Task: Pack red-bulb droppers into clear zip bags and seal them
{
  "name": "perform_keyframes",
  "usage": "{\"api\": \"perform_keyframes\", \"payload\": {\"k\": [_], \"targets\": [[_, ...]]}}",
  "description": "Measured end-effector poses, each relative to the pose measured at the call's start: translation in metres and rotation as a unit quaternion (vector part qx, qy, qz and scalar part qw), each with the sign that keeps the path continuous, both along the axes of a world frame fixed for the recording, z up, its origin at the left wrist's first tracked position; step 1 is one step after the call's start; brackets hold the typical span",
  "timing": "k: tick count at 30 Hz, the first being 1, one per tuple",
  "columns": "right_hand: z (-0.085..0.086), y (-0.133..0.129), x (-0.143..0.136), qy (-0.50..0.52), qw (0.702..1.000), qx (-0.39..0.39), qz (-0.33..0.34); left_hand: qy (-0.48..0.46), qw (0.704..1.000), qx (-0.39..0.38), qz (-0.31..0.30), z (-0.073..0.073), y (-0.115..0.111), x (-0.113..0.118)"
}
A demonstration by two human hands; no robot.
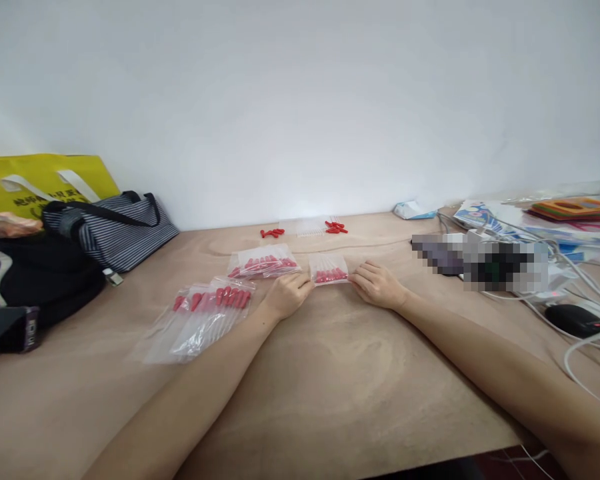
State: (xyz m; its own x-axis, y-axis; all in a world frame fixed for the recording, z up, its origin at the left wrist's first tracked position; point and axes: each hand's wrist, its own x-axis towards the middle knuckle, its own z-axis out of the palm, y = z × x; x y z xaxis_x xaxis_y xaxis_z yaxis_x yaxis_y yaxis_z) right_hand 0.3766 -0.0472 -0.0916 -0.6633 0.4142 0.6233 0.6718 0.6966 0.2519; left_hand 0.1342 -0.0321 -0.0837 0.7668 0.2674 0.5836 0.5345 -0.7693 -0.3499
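Between my two hands, a small clear zip bag (329, 265) lies with several red-ended pieces lined up inside. My left hand (289, 293) pinches its near left corner. My right hand (377, 283) grips the near right corner, fingers closed. Just left of it rests a pile of similar filled bags (264, 259). Nearer my left forearm, more clear bags (205, 327) with red pieces overlap in a fan. Loose red pieces (273, 233) lie at the back, with a second small heap of red pieces (336, 227) to the right.
A striped bag (125, 230), a black bag (45, 280) and a yellow bag (80, 173) stand at the left. On the right are a black mouse (575, 321), white cables (575, 347), a tissue pack (414, 210) and stacked coloured frames (577, 208). A wall (300, 107) closes the back.
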Motion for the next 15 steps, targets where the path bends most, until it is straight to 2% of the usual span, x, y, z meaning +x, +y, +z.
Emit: {"api": "perform_keyframes", "payload": {"k": [9,15], "targets": [[0.0025,-0.0003,0.0013,-0.051,0.999,0.003,0.011,0.015,1.0,0.013,0.02,0.0046,-0.0016,-0.003],[0.0026,0.0021,-0.0023,-0.057,0.998,0.01,0.036,0.002,1.0,-0.008,-0.019,0.0063,-0.0041,0.0005]]}}
